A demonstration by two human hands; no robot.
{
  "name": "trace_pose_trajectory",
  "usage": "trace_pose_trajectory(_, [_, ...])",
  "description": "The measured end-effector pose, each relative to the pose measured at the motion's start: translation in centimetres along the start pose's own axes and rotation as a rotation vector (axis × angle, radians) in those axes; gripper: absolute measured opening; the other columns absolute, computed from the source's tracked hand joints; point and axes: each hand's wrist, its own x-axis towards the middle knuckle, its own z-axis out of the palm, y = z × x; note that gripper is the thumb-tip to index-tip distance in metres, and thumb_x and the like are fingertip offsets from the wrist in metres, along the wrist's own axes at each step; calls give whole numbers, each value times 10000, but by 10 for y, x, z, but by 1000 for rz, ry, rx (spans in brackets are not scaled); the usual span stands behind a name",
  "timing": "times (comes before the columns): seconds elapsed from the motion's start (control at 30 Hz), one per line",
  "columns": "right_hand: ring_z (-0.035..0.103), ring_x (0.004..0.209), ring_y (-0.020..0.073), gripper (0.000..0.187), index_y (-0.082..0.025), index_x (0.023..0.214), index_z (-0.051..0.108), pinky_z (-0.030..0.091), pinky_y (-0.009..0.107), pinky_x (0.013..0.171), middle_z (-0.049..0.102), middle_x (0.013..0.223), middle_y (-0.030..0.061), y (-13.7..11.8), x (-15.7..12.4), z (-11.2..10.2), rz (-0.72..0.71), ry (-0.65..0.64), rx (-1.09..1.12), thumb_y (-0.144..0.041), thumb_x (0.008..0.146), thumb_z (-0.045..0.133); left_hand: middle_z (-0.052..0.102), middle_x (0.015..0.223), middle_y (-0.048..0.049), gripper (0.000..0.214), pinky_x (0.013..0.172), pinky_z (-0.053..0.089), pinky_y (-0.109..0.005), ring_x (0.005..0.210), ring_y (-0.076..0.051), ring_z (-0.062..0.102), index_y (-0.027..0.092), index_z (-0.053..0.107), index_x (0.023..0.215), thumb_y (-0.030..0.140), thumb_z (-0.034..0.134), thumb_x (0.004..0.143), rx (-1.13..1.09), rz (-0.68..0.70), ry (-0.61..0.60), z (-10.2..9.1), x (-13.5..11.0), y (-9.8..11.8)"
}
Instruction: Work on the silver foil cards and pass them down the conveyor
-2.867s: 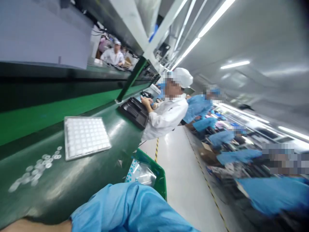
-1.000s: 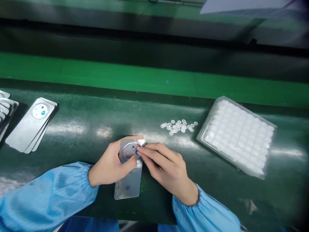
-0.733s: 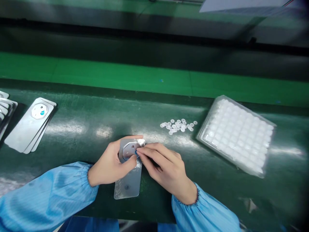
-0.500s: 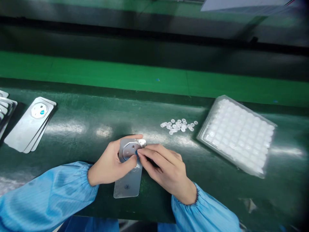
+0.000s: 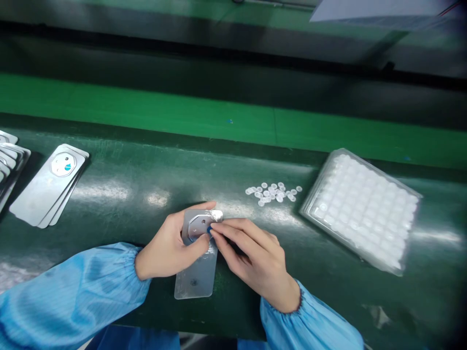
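A thin silvery plate (image 5: 195,278) with an octagonal raised patch near its top lies on the dark green bench. My left hand (image 5: 166,250) grips its upper left edge, thumb and fingers wrapped round it. My right hand (image 5: 251,257) pinches at a small blue tab (image 5: 209,229) on the patch, fingertips pressed together against the plate. Both arms wear blue sleeves.
A pile of small white discs (image 5: 273,192) lies just behind my right hand. A clear blister tray (image 5: 361,209) of white discs sits at the right. A stack of similar plates (image 5: 51,184) rests at the left, more at the far left edge (image 5: 7,160). A green belt (image 5: 219,116) runs behind.
2.9 s ago the view looked sideways down the line at other workers; since 1.0 s ago both hands have stayed on the plate, and the view has shifted slightly.
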Motion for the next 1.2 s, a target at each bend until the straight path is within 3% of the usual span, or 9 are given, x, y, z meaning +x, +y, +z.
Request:
trace_pose_trajectory(0.53, [705, 769, 154, 128, -172, 1069, 642, 537, 267, 617, 725, 953, 66, 0, -3, 3, 24, -75, -13, -79, 982, 633, 706, 999, -77, 605, 782, 576, -291, 833, -170, 664, 73, 497, 1456, 224, 655, 891, -27, 16, -26, 3, 0, -1])
trace_pose_trajectory(0.97, [713, 736, 155, 129, -158, 1068, 642, 550, 270, 600, 740, 954, 73, -4, -2, 2, 7, -94, -99, -69, 978, 626, 689, 936, -60, 638, 690, 517, -300, 748, -165, 598, 96, 476, 1503, 247, 623, 902, 179, 51, -15, 1, -2, -5])
trace_pose_trajectory(1.2, [706, 705, 150, 118, -150, 1061, 645, 537, 262, 575, 743, 949, 80, -3, -4, 4, -10, -80, -113, -72, 975, 624, 644, 903, -37, 664, 803, 571, -320, 794, -165, 609, 70, 455, 1506, 296, 647, 911, 76, 12, -10, 1, 0, -2])
